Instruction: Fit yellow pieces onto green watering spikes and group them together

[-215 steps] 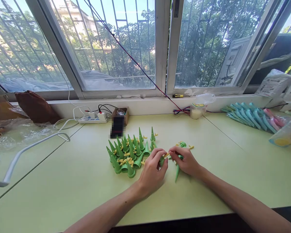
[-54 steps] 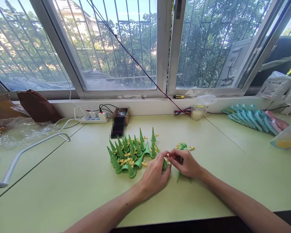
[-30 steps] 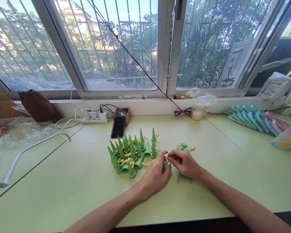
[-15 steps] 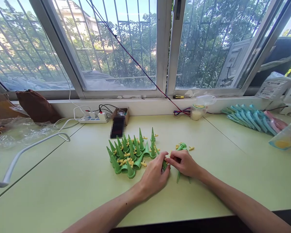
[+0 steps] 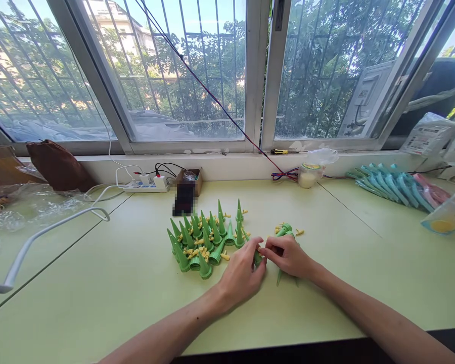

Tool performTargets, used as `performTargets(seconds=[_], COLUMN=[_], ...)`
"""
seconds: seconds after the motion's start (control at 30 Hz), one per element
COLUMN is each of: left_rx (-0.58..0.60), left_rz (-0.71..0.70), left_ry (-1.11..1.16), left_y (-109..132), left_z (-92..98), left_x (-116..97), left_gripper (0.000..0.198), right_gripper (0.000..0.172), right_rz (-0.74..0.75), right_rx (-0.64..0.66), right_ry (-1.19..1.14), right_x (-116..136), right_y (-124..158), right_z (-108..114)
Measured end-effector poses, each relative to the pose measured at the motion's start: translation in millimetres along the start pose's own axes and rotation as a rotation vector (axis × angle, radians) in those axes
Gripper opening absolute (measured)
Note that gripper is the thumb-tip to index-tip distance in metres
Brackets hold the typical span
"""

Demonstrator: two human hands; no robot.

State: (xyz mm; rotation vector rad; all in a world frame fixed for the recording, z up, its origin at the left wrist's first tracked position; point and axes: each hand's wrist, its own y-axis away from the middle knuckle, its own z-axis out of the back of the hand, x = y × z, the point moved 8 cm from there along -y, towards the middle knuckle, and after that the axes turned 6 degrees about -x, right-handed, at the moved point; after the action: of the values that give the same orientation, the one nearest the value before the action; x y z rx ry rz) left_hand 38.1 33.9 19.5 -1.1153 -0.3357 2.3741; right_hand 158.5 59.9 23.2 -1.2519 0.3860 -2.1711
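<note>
My left hand is curled round a green plastic cone standing on the pale green table. My right hand meets it fingertip to fingertip, pinched on a small part I cannot make out at the cone. A cluster of several upright green cones with small yellow pieces among them stands just left of my hands. Behind my right hand lie a few green cones and loose yellow pieces. A green cone pokes out from under my right hand.
A power strip with cables, a small brown box and a plastic-wrapped jar stand along the window sill. Teal and pink cones lie in bags at the right. Clear plastic and a white curved bar are at the left.
My hands have stayed together at the same cone; the fingers shifted only slightly. The cone cluster has gained a cone or two on its right side since the oldest frame.
</note>
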Motion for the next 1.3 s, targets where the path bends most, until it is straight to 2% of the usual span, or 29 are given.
performTargets(seconds=[0.1, 0.23, 0.3, 0.57, 0.67, 0.9, 1.13, 1.3], left_rx=[-0.003, -0.006, -0.01, 0.011, 0.013, -0.011, 0.012, 0.031], left_rz=[0.008, -0.005, -0.007, -0.014, -0.025, -0.03, -0.022, -0.035], left_ry=[0.005, 0.012, 0.01, -0.023, -0.034, -0.001, -0.041, -0.061], left_y=[-1, -2, -2, -3, -4, -4, -4, -4], left_z=[1.1, 1.0, 0.9, 2.2, 2.9, 7.1, 4.0, 2.5], left_x=[-1, -2, -2, -8, -10, -12, -9, -10], left_gripper=[0.032, 0.03, 0.03, 0.014, 0.01, 0.018, 0.012, 0.012], right_gripper=[0.044, 0.032, 0.031, 0.05, 0.052, 0.032, 0.045, 0.045], right_rz=[-0.002, -0.009, 0.002, 0.004, 0.004, -0.004, 0.005, 0.017], right_rx=[-0.007, 0.014, 0.016, -0.017, -0.009, 0.005, 0.001, 0.001], right_ry=[0.01, -0.012, -0.01, 0.035, 0.039, -0.004, 0.013, 0.02], right_x=[0, 1, 1, -1, 0, 0, 0, -1], right_y=[-1, 1, 2, -1, -2, 3, 1, 0], right_z=[1, 0, 0, 1, 0, 0, -1, -1])
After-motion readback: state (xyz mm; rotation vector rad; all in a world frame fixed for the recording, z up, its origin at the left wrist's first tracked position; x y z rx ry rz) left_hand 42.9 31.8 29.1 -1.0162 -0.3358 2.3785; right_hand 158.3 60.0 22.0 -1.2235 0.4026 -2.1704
